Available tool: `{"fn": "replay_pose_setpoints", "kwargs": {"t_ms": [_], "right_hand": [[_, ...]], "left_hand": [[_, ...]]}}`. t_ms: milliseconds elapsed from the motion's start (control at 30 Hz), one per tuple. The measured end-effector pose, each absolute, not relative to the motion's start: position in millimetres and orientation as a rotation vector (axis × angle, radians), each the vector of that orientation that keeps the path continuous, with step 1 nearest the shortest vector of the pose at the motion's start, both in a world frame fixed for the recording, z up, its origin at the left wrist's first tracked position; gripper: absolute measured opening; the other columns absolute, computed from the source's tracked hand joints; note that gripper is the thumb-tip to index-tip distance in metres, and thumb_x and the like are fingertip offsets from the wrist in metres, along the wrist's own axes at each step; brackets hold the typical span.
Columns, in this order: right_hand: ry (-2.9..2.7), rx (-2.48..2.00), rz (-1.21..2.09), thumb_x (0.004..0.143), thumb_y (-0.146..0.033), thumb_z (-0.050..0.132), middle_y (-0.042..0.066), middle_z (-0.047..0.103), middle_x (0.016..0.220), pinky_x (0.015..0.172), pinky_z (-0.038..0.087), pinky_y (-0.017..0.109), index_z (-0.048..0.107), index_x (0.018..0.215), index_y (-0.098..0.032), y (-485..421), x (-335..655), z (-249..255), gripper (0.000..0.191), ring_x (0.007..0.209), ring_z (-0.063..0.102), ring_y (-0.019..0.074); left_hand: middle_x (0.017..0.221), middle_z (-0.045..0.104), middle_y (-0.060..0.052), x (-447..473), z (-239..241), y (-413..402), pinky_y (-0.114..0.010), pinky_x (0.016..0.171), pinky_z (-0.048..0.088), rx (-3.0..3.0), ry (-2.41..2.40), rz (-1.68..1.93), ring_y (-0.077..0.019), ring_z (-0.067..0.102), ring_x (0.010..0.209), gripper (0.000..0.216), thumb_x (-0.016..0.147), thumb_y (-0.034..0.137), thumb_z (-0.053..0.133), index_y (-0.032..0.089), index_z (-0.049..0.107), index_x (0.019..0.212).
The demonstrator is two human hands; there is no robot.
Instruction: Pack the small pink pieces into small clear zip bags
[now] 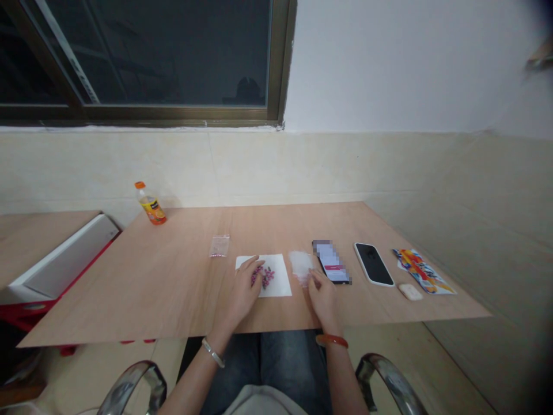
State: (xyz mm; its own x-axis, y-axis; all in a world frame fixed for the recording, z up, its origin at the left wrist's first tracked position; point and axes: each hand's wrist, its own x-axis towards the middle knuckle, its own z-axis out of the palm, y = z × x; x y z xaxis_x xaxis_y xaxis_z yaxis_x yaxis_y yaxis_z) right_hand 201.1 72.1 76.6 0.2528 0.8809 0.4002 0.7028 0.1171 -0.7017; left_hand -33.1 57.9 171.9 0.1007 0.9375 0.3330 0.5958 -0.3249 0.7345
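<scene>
On the table lies a white sheet of paper point(281, 282) bearing a pattern of small pink and purple pieces point(268, 278), too small to make out singly. My left hand point(246, 291) rests over the sheet's left side, fingers apart and stretched, its fingertips near the pink pieces and covering part of them. Just right of the paper is a translucent whitish piece of plastic point(299, 263), perhaps a bag or film. My right hand point(322, 291) has its thumb and fingers pinched together at that plastic's right edge; whatever they hold is hidden or too small to tell.
A small clear zip bag point(219, 246) lies left of the paper. Rightward are a phone with a lit screen point(332, 262), a dark-screened phone point(374, 264), a white case point(410, 292) and a colourful packet point(423, 271). An orange drink bottle point(151, 204) stands at the back left.
</scene>
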Motion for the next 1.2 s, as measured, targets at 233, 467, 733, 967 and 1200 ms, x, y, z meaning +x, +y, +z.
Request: {"fn": "replay_pose_setpoints", "kwargs": {"t_ms": [233,467,733,967,1200], "right_hand": [[-1.311,-1.525,0.231,0.085,-0.036,0.041,0.016,0.065,0.108,0.092,0.044,0.043,0.067,0.102,-0.011,72.3,199.5,100.1,0.039,0.103,0.059,0.0249],[-1.495,-1.318,0.74,0.077,-0.034,0.055,0.009,0.07,0.097,0.084,0.049,0.039,0.07,0.094,-0.017,52.7,172.3,167.0,0.028,0.091,0.064,0.0234],[-1.642,-1.18,0.847,0.076,-0.023,0.056,0.005,0.068,0.096,0.088,0.046,0.037,0.063,0.104,-0.02,33.2,137.1,195.8,0.03,0.091,0.062,0.0191],[-1.546,-1.191,0.667,0.079,-0.034,0.057,0.005,0.064,0.101,0.087,0.045,0.034,0.065,0.088,-0.022,27.7,131.5,206.4,0.017,0.096,0.058,0.0189],[-1.659,-1.092,0.77,0.078,-0.028,0.06,0.005,0.062,0.102,0.092,0.042,0.033,0.067,0.083,-0.023,32.2,121.9,192.9,0.01,0.101,0.056,0.0187]], "left_hand": [[0.128,0.053,-0.01,-26.9,178.6,50.8,-0.042,0.099,0.037,2.052,1.487,1.053,-0.0216,0.048,0.119,0.031,0.086,0.022,0.045,0.02,0.056,0.114],[0.142,0.038,-0.009,-20.0,192.7,40.2,-0.043,0.101,0.031,2.351,1.42,0.908,-0.0224,0.033,0.13,0.058,0.08,0.029,0.058,0.025,0.037,0.134],[0.111,0.066,-0.001,-25.5,197.0,32.5,-0.048,0.102,0.025,2.206,1.362,0.848,-0.0204,0.056,0.109,0.024,0.084,0.029,0.053,0.031,0.063,0.106],[0.091,0.072,-0.002,-38.3,187.7,27.6,-0.046,0.095,0.032,1.996,1.554,1.111,-0.0209,0.065,0.089,0.014,0.08,0.025,0.057,0.028,0.07,0.085],[0.092,0.072,-0.001,-44.7,190.0,22.9,-0.045,0.094,0.031,2.078,1.598,1.124,-0.0202,0.064,0.088,0.013,0.078,0.022,0.06,0.028,0.069,0.085]]}}
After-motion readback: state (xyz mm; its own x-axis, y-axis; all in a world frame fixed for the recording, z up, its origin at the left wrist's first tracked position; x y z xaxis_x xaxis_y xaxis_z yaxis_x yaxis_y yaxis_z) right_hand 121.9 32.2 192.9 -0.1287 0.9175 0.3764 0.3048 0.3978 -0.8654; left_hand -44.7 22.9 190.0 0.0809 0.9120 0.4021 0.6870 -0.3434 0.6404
